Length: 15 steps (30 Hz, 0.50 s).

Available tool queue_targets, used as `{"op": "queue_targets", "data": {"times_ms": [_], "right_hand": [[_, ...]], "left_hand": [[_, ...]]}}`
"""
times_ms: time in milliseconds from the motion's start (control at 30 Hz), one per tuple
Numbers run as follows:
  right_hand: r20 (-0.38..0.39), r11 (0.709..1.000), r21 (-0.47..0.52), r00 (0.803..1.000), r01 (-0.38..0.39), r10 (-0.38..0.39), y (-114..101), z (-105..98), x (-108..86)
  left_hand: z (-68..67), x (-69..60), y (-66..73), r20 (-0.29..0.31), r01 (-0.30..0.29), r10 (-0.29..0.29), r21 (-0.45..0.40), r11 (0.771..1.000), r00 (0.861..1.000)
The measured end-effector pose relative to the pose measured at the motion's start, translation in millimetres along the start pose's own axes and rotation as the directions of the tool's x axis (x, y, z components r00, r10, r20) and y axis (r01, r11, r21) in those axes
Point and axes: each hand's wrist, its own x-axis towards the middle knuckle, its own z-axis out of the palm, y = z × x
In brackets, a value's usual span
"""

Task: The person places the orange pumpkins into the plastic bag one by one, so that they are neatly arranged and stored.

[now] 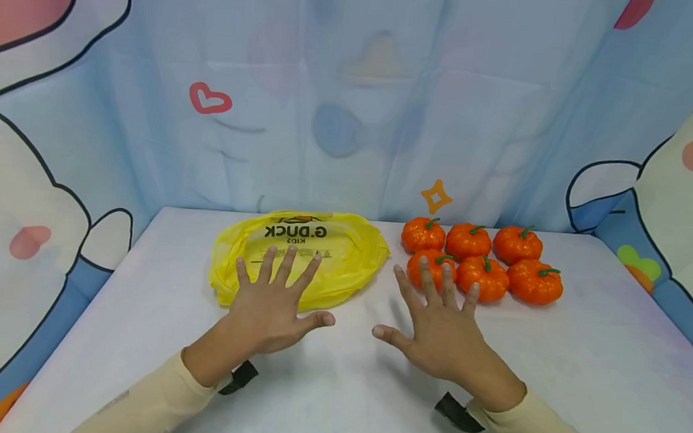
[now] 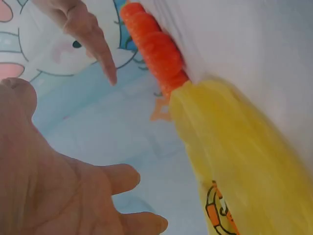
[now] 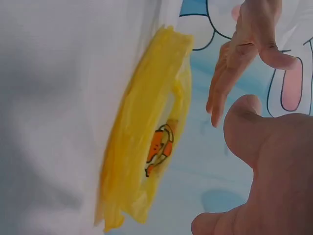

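My left hand is held out with its fingers spread, holding nothing, in front of a yellow plastic bag. The bag lies crumpled on the table, and dark lettering shows on it in the head view. In the left wrist view the bag appears beyond the left hand. My right hand, also spread and holding nothing, is nearest to several small orange pumpkins with green stems, set in two rows. Its fingertips partly cover the front left pumpkin.
A white table bears the bag on the left and the pumpkins on the right, near its back edge. Behind it hangs a light blue cloth backdrop with cartoon figures. Each wrist carries a black strap, such as the right strap.
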Motion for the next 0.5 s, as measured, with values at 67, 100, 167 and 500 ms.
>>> {"op": "queue_targets", "data": {"times_ms": [67,100,167,500], "right_hand": [[0.01,1.0,0.002,1.0,-0.011,0.011,4,-7,1.3],[0.014,1.0,0.002,1.0,-0.018,0.018,8,-12,2.3],[0.025,0.999,0.026,0.999,-0.038,0.037,21,-26,5.2],[-0.094,0.884,0.283,0.907,-0.372,0.411,178,-78,19.1]], "left_hand": [[-7.1,3.0,-7.0,-0.012,-0.003,0.003,-0.057,0.998,1.0],[-11.1,5.4,-12.5,-0.026,-0.003,0.001,-0.093,0.996,1.0],[-19.5,12.1,-28.7,-0.064,0.014,-0.026,-0.184,0.983,0.998],[-2.5,43.1,-173.8,-0.256,-0.122,-0.26,-0.889,0.441,0.931]]}}
